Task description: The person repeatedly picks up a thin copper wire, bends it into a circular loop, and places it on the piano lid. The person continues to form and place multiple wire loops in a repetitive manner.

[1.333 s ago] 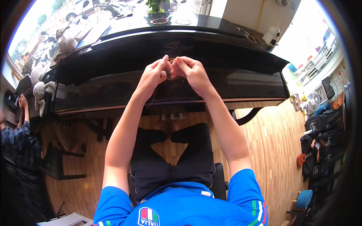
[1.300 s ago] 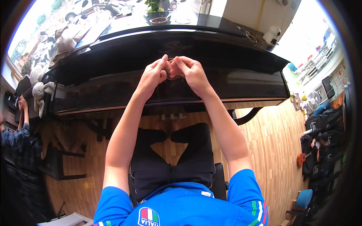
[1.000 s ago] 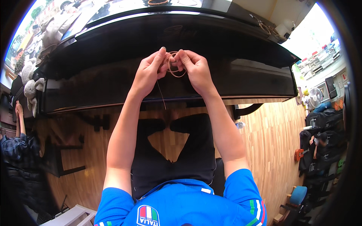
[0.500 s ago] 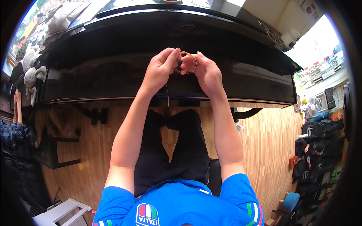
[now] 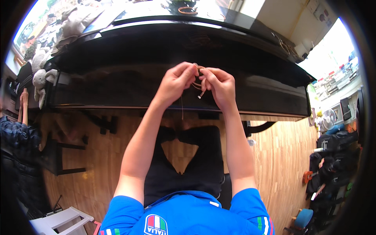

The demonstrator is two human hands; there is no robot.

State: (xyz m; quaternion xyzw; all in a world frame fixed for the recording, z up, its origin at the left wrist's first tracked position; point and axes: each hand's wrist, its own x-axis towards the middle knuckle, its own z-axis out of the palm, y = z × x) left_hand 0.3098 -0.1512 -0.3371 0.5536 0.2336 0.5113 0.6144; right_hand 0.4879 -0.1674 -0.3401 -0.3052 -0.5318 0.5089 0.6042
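Note:
A copper-coloured guitar string [image 5: 196, 84], wound into a small loop, is held between my two hands over the front of the black piano [image 5: 129, 84]. My left hand [image 5: 172, 84] pinches the loop with thumb and forefinger, and a thin loose end hangs below it. On the other side, my right hand [image 5: 222, 85] has its thumb and fingers closed on the loop. A short end with a small bright tip sticks out below the right fingers. My fingertips partly hide the loop.
More copper-coloured coils [image 5: 188, 10] lie on the piano top. Grey plush toys [image 5: 40, 80] sit at its left end, near another person's hands [image 5: 24, 100]. A white stool [image 5: 64, 222] stands lower left; a small orange guitar [image 5: 307, 177] and black bags are at right.
My hands have come slightly nearer and to the right. The right fingers have curled in to pinch the loop, and its bright-tipped end now shows below them. The view has shifted a little.

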